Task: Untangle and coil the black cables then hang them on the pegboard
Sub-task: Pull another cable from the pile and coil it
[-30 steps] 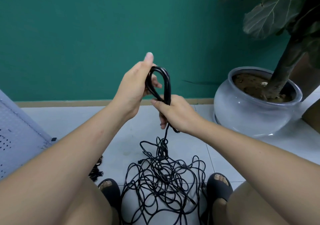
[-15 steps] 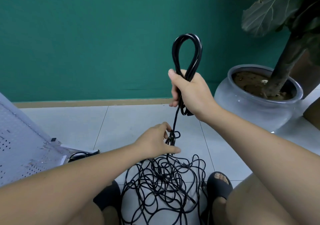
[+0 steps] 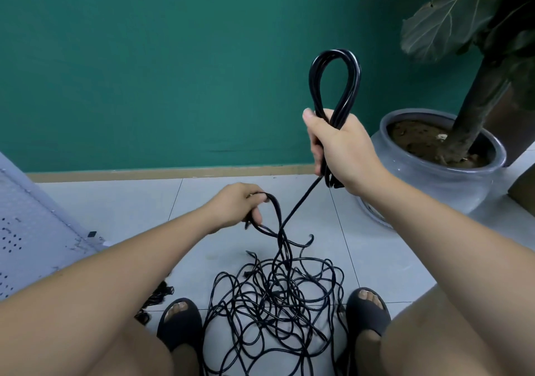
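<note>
Step in hand looked like untangling w/ coiling: the right hand (image 3: 344, 149) was fisted round a few-turn coil (image 3: 334, 86) held upright, its tail running taut down into the tangled black cables (image 3: 275, 303) heaped between the sandals (image 3: 179, 323). The left hand (image 3: 234, 204) had its fingers curled round a slack loop just above the heap. The next move prob. called for drawing that length free w/o tightening knots, then adding a turn. Pale tile floor (image 3: 115, 202), green wall (image 3: 144, 71), grey pegboard (image 3: 29, 231) at left, plant pot (image 3: 434, 184) at right.
</note>
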The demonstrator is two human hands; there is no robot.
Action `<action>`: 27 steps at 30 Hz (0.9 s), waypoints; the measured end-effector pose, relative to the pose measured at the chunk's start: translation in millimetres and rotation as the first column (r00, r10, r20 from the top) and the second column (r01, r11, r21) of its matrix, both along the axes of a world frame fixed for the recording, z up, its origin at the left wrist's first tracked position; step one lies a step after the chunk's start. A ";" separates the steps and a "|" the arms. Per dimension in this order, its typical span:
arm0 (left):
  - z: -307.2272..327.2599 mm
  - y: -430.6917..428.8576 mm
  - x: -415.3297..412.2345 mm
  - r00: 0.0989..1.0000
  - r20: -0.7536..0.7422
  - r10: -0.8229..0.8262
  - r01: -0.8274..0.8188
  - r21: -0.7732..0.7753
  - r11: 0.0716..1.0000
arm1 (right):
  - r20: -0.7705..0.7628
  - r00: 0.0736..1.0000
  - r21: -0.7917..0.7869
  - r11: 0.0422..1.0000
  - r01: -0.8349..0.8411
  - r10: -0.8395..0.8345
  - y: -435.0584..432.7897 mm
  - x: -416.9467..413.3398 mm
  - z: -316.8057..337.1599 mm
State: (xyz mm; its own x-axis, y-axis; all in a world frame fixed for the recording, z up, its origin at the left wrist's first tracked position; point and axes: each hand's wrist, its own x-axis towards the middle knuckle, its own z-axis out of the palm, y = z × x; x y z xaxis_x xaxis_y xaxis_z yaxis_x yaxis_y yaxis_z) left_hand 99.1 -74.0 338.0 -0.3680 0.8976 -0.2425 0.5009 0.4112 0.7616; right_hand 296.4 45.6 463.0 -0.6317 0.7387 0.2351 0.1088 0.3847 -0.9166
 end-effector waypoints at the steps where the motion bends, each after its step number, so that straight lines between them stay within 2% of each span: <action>1: -0.6 0.4 -6.7 0.997 -0.057 0.049 -0.049 -0.007 0.999 | 0.008 1.000 0.005 1.000 -0.002 0.002 0.6 1.4 0.0; 6: -12.4 -4.6 -45.5 0.933 -0.285 0.222 -0.257 -0.092 0.962 | 0.039 0.999 0.015 1.000 -0.011 0.010 1.5 6.7 -0.9; 9: -16.1 -9.9 -57.1 0.856 -0.498 0.139 -0.273 -0.209 0.939 | 0.041 0.999 -0.002 1.000 -0.011 0.011 -0.3 6.4 -1.3; 11: -13.7 -9.0 -49.5 0.858 -0.510 0.063 -0.208 -0.233 0.950 | 0.056 0.998 0.000 1.000 -0.014 0.014 -4.5 4.5 -3.3; 15: -1.3 -4.3 -10.3 0.940 -0.342 -0.021 -0.026 -0.134 0.991 | 0.096 0.994 0.026 0.999 -0.046 0.043 -17.2 -3.4 -9.3; 20: 13.3 -4.9 53.4 0.990 0.012 -0.141 0.139 0.078 0.987 | 0.066 0.994 -0.021 0.996 -0.082 0.083 -24.5 -11.0 -11.1; 23: 13.9 -3.9 81.0 0.965 0.200 -0.171 0.146 0.134 0.980 | 0.030 0.997 -0.070 0.995 -0.075 0.077 -24.1 -12.0 -11.5; 27: 7.7 -7.2 94.7 0.944 0.309 -0.113 0.066 0.158 0.985 | -0.099 0.995 -0.110 0.994 0.013 -0.024 -22.5 -13.4 -9.7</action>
